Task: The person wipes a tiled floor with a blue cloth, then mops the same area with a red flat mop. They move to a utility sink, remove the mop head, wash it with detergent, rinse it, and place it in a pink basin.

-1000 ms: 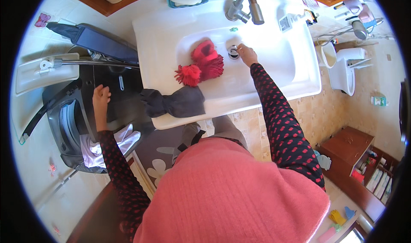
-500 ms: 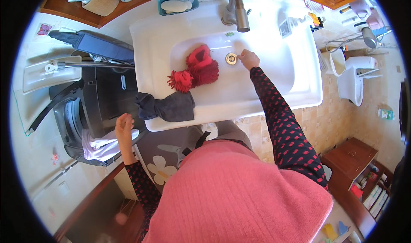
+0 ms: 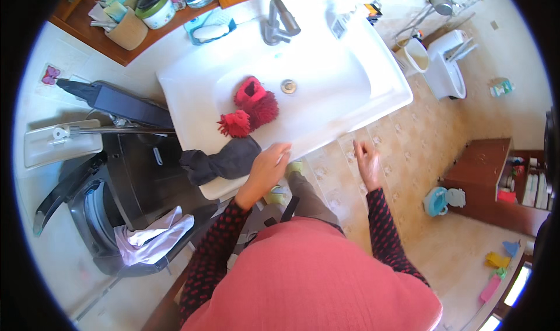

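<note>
A white sink (image 3: 350, 91) holds two red fluffy items (image 3: 251, 106) in its basin, left of the drain (image 3: 289, 86). A dark grey cloth (image 3: 224, 161) lies over the sink's front left rim. My left hand (image 3: 268, 169) is at the front rim, just right of the grey cloth, fingers stretched and holding nothing. My right hand (image 3: 367, 161) hangs over the tiled floor in front of the sink, clear of it, fingers loosely apart and empty.
A grey faucet (image 3: 280, 21) and a soap dish (image 3: 210, 30) stand at the sink's back. Left of me a dark front-loading machine has its door open and a pale cloth (image 3: 151, 240) hanging out. A white toilet fixture (image 3: 446, 68) and a brown cabinet (image 3: 496, 179) are on the right.
My right hand has left the drain and come back out of the basin to the floor side. My left hand has risen from the pale cloth at the machine to the sink's front rim.
</note>
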A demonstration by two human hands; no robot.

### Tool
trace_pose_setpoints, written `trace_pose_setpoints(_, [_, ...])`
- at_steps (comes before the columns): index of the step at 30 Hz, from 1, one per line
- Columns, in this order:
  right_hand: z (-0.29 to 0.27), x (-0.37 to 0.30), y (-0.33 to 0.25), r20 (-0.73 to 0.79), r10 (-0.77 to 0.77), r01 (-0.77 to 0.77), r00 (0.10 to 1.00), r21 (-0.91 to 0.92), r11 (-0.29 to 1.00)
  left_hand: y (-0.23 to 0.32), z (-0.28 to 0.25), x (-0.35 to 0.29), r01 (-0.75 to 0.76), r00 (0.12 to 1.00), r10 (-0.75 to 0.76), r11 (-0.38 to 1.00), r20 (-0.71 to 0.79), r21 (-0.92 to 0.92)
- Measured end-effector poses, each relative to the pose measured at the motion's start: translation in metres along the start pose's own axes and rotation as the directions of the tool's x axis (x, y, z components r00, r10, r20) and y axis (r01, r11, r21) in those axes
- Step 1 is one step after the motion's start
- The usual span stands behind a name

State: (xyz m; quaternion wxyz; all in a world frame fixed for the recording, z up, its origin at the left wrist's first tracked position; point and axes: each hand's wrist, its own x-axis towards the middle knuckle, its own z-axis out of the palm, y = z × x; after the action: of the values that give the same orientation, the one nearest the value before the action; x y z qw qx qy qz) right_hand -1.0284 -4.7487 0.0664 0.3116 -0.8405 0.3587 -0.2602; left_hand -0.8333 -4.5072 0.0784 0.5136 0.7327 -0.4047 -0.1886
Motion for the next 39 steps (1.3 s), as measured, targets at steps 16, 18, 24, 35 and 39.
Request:
trace_pose_setpoints(16, [-0.073, -0.319, 0.097, 0.076, 0.750, -0.746, 0.657, -0.073, 0.661, -0.249, 0.085, 0.224, -0.127, 0.974, -0.098, 0.519, 0.206, 0.845])
trace_pose_setpoints(18, [-0.093, -0.349, 0.098, 0.046, 0.804, -0.793, 0.593, -0.144, 0.592, -0.276, 0.082, 0.229, -0.305, 0.891, -0.187, 0.431, 0.414, 0.849])
trace_pose_setpoints(24, [-0.134, -0.431, 0.155, 0.127, 0.802, -0.783, 0.584, -0.175, 0.597, -0.241, 0.083, 0.272, -0.641, 0.731, -0.388, -0.111, 0.561, 0.759])
trace_pose_setpoints(35, [-0.345, -0.642, 0.241, -0.252, 0.904, -0.926, 0.346, -0.249, 0.284, 0.007, 0.222, 0.112, -0.110, 0.993, 0.079, 0.852, 0.082, 0.511])
trace_pose_setpoints(39, [-0.422, -0.636, 0.283, -0.341, 0.871, -0.911, 0.353, -0.337, 0.237, 0.068, 0.293, 0.039, -0.212, 0.955, 0.021, 0.745, 0.296, 0.632])
